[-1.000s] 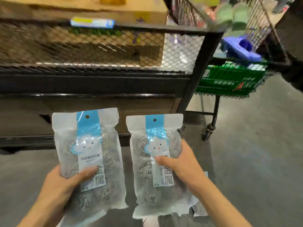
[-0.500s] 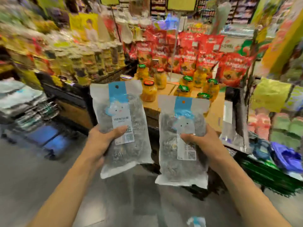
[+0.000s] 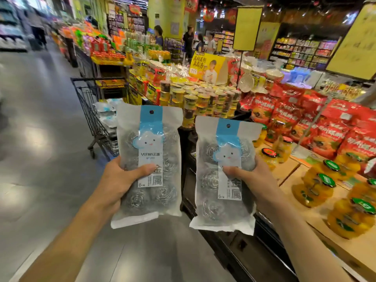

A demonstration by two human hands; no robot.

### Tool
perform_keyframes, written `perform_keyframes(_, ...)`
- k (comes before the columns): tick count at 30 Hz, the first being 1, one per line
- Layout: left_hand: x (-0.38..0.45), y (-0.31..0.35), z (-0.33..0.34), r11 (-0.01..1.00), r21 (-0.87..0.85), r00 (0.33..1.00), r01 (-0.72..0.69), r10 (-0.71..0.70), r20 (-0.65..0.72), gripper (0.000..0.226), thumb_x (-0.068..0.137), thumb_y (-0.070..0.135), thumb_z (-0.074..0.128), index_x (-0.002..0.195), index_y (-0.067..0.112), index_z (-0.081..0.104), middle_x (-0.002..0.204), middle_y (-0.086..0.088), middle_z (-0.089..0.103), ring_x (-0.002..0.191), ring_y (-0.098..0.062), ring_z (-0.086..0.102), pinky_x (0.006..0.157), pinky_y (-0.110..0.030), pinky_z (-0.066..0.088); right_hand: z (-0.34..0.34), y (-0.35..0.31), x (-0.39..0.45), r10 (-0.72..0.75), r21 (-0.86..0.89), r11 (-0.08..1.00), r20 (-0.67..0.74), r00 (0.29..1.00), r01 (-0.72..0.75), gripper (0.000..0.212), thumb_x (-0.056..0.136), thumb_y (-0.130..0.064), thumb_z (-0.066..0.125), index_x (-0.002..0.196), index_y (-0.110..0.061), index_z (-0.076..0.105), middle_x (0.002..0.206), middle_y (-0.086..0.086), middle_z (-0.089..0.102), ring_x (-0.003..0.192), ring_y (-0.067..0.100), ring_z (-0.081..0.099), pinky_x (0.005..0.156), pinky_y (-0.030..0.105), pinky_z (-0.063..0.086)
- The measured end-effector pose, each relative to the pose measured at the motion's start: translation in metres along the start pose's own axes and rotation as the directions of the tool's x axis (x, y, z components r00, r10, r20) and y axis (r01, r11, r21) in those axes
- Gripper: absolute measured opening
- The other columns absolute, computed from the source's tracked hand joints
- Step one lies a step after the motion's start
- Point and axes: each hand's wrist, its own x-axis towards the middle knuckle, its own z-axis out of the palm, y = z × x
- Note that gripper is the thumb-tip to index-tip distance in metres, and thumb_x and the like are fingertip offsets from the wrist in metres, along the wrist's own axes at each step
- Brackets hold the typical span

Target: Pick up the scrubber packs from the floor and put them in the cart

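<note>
Left hand (image 3: 114, 186) grips left scrubber pack (image 3: 149, 163), thumb across front; right hand (image 3: 257, 184) grips right scrubber pack (image 3: 225, 176) likewise. Cart (image 3: 95, 110) far left; open floor (image 3: 40, 139) left.

Jars (image 3: 317, 188) stand on boxes beside red bags (image 3: 329, 127).

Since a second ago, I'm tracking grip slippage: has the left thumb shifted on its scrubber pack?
No. The left hand still pinches its scrubber pack, thumb across the white label's lower part.

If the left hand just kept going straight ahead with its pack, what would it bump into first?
Probably the shopping cart. The left hand holds its scrubber pack upright, and the cart's wire basket stands just beyond and slightly left. Depth is hard to judge here.
</note>
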Motion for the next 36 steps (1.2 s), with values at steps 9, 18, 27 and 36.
perform_keyframes(9, 0.058, 0.015, -0.058, 0.999, 0.000, 0.988, -0.048, 0.048, -0.150, 0.050, 0.065, 0.012, 0.084, 0.113, 0.007, 0.072, 0.101, -0.012, 0.080, 0.090, -0.030, 0.078, 0.068, -0.039, 0.064, 0.083, 0.001, 0.117, 0.034, 0.065, 0.997, 0.141, 0.989, -0.044, 0.060, 0.077, -0.009, 0.087, 0.130, -0.018, 0.060, 0.108, 0.004, 0.080, 0.089, 0.023, 0.079, 0.072, 0.037, 0.063)
perform_keyframes(18, 0.183, 0.017, -0.055, 0.998, 0.040, 0.936, -0.049, 0.060, -0.347, 0.041, 0.074, 0.005, 0.084, 0.113, 0.009, 0.071, 0.091, -0.005, 0.081, 0.081, -0.022, 0.079, 0.059, -0.030, 0.062, 0.131, 0.013, 0.282, -0.047, 0.132, 0.991, 0.325, 0.944, 0.004, 0.057, 0.078, 0.002, 0.082, 0.130, -0.016, 0.063, 0.111, 0.006, 0.079, 0.095, 0.027, 0.078, 0.076, 0.038, 0.062)
perform_keyframes(27, 0.321, 0.028, -0.046, 0.997, 0.046, 0.898, -0.070, 0.083, -0.433, 0.065, 0.057, 0.018, 0.089, 0.118, 0.004, 0.070, 0.099, -0.012, 0.080, 0.089, -0.029, 0.079, 0.063, -0.033, 0.063, 0.163, 0.004, 0.435, -0.112, 0.198, 0.980, 0.461, 0.880, 0.021, 0.051, 0.082, 0.006, 0.077, 0.128, -0.013, 0.065, 0.110, 0.007, 0.079, 0.097, 0.027, 0.078, 0.075, 0.034, 0.063)
perform_keyframes(36, 0.447, 0.029, -0.084, 0.999, 0.019, 0.887, -0.047, 0.051, -0.459, 0.114, 0.014, 0.049, 0.102, 0.115, 0.008, 0.071, 0.100, -0.014, 0.080, 0.089, -0.034, 0.078, 0.066, -0.040, 0.064, 0.227, 0.006, 0.557, -0.099, 0.153, 0.988, 0.473, 0.876, 0.029, 0.048, 0.082, 0.006, 0.077, 0.122, -0.019, 0.067, 0.109, 0.004, 0.080, 0.097, 0.024, 0.078, 0.084, 0.039, 0.062)
